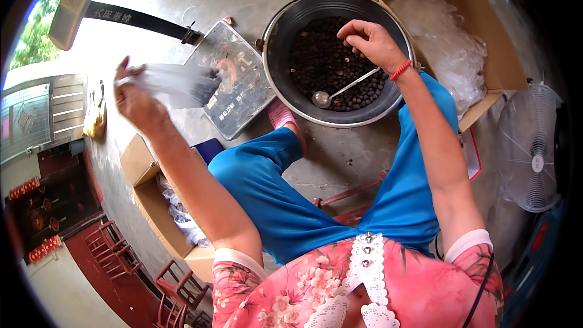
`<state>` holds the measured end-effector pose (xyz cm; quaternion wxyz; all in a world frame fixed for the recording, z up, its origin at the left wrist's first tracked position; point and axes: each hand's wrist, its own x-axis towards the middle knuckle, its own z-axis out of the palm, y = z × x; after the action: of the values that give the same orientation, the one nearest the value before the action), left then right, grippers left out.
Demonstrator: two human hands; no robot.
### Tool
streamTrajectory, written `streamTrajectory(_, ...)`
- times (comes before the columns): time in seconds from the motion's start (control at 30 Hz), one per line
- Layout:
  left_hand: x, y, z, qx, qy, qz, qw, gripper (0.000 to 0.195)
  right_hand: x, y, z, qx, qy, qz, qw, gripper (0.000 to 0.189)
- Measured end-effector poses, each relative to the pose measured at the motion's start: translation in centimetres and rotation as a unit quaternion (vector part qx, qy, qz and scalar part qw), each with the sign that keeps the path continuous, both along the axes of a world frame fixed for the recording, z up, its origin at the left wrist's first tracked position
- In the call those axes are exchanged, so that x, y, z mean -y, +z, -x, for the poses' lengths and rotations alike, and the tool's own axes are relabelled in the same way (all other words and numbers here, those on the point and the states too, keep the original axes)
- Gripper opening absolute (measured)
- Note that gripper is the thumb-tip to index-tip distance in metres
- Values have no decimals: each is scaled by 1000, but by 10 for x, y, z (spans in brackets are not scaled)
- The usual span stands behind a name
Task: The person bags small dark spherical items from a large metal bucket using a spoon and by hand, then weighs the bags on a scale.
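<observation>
My left hand point(136, 98) grips the top of a clear plastic bag point(171, 79), blurred, with dark contents bunched at its far end. The bag hangs over the near left part of a platform scale point(239, 100); whether it touches the plate cannot be told. Above a large dark bucket point(281, 41) my right hand point(375, 45) hovers with its fingers curled, and whether something small sits between them is hidden. Dark, round, nut-like pieces point(314, 64) cover the bucket's bottom. A metal ladle point(322, 99) lies on them, its handle slanting up toward my right wrist.
A cardboard box point(505, 61) of clear plastic bags point(448, 45) stands right of the bucket, near an electric fan point(530, 155). Another open carton point(157, 209) holding bags is by my left arm. The scale's display point(75, 9) rises on a post point(136, 23). Wooden chairs point(111, 250) stand lower left.
</observation>
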<state>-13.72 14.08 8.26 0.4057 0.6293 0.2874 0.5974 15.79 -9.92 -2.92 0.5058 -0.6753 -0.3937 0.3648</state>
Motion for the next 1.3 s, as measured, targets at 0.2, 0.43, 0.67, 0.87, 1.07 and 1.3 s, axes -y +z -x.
streamTrajectory(0.2,-46,-108,49,-122,87,213,966,24,-9,-6,8,-14,49,28,998,14)
streamTrajectory(0.43,-55,-175,105,-243,123,324,906,19,-10,-16,8,38,85,-2,996,14)
streamTrajectory(0.67,-43,-153,102,-308,304,300,850,25,-8,-19,6,107,83,9,991,15)
streamTrajectory(0.87,-38,-149,110,-294,402,315,808,48,-8,-18,5,116,91,27,989,12)
streamTrajectory(1.07,-65,-175,147,-292,336,349,824,67,-13,-10,12,138,102,25,985,12)
streamTrajectory(1.3,-21,-139,100,-255,247,422,834,93,-10,-15,9,155,107,24,982,13)
